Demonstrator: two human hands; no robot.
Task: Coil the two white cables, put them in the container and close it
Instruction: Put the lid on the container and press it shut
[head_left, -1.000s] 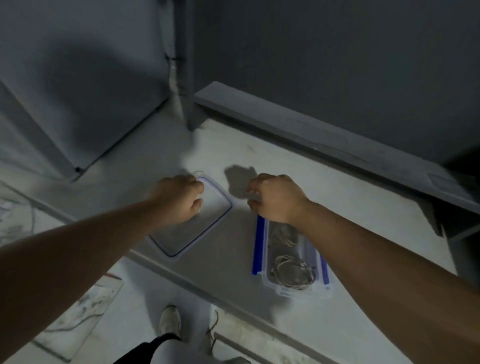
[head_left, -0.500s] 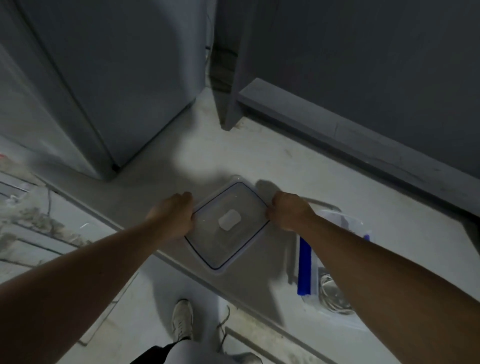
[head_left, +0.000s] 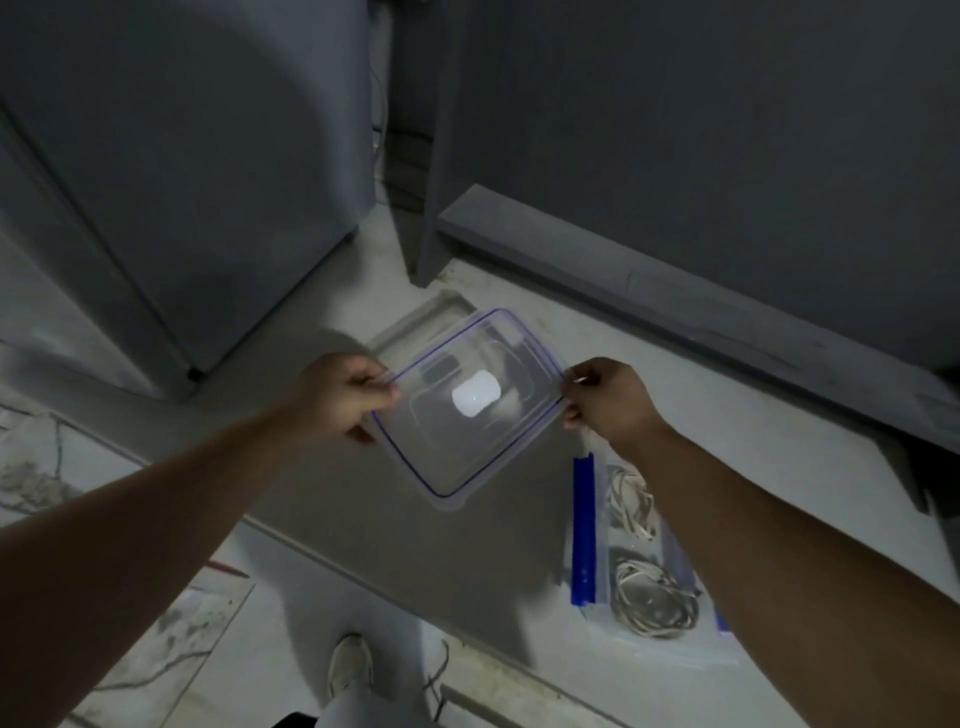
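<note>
Over the grey counter (head_left: 519, 530), left hand (head_left: 345, 397) and right hand (head_left: 605, 402) pinch opposite edges of the clear lid (head_left: 467, 410), the container (head_left: 644, 551) of coiled cables (head_left: 652, 603) lying nearer, under the right forearm.

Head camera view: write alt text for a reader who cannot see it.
The left hand and right hand hold a clear, blue-edged lid by opposite edges above a grey counter. Beside it, the open container holds two coiled white cables.

The lid (head_left: 467, 415) is held above the counter (head_left: 363, 509) between the left hand (head_left: 348, 400) and right hand (head_left: 608, 402). To its right and nearer sits the container (head_left: 584, 530) (partly under the right forearm (head_left: 753, 519)), both cables (head_left: 652, 603) inside.
</note>
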